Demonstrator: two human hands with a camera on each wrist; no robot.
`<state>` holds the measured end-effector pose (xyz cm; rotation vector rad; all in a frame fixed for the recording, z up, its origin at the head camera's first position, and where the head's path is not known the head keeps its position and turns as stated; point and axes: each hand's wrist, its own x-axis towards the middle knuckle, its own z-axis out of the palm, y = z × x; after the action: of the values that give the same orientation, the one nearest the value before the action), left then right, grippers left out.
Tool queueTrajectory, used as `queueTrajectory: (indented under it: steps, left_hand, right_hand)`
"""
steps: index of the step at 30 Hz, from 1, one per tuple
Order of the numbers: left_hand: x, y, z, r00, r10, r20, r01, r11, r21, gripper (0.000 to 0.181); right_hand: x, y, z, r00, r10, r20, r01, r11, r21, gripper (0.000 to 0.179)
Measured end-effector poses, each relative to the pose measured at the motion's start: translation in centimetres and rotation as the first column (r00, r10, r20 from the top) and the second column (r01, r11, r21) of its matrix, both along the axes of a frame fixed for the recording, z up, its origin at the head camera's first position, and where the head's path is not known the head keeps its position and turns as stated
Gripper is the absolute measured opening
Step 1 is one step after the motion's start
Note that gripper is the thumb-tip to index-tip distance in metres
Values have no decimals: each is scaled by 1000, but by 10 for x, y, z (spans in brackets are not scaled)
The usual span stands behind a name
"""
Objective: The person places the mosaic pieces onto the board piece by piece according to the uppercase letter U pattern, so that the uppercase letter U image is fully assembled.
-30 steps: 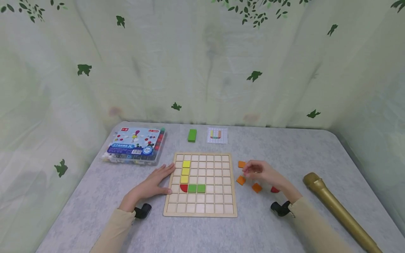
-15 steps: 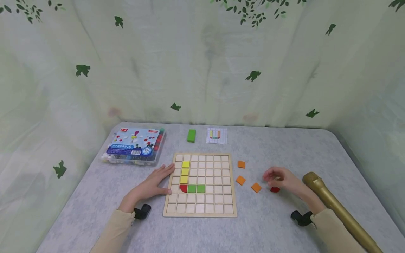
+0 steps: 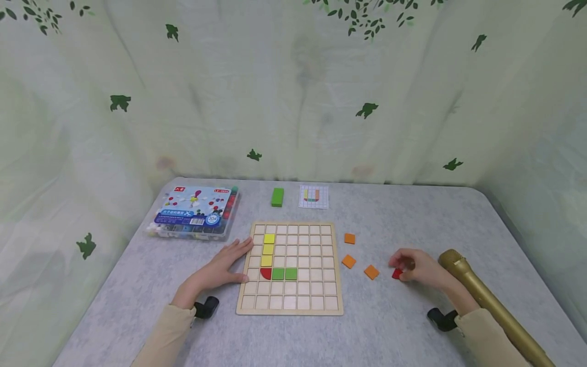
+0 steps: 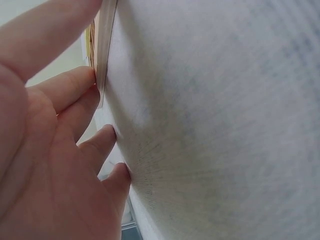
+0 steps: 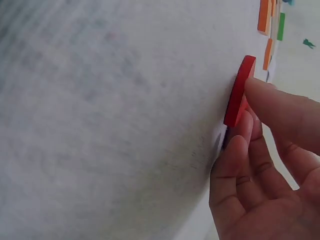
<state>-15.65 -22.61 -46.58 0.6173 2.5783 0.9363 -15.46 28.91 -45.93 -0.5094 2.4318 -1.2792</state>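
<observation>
My right hand (image 3: 419, 267) pinches a red rounded tile (image 5: 241, 92) at the table surface, right of the board; the thumb lies on its face and the fingertips reach under its edge. With fingers spread, my left hand (image 3: 224, 265) rests at the left edge of a wooden grid board (image 3: 290, 312), thumb and fingertips touching the frame. On the board a column of yellow tiles (image 3: 268, 250) runs down to a red quarter-round tile (image 3: 266, 273), followed by two green tiles (image 3: 284, 273) in the same row.
Three orange tiles (image 3: 349, 261) lie right of the board. Behind it are a green block (image 3: 277, 197) and a small pattern card (image 3: 314, 197). A plastic case (image 3: 192, 211) sits at the back left, and a gold microphone (image 3: 495, 306) lies beside my right forearm.
My right hand has moved right, from the orange tiles to the red tile, and has taken hold of it. The left hand stays at the board's edge.
</observation>
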Motion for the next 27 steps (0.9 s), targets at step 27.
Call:
queueTrajectory:
  steps: [27]
  left_hand:
    - [0, 1, 2, 1000, 6, 10, -6, 1000, -4, 88]
  right_hand:
    - [-13, -52, 14, 996, 28, 84, -27, 999, -19, 12]
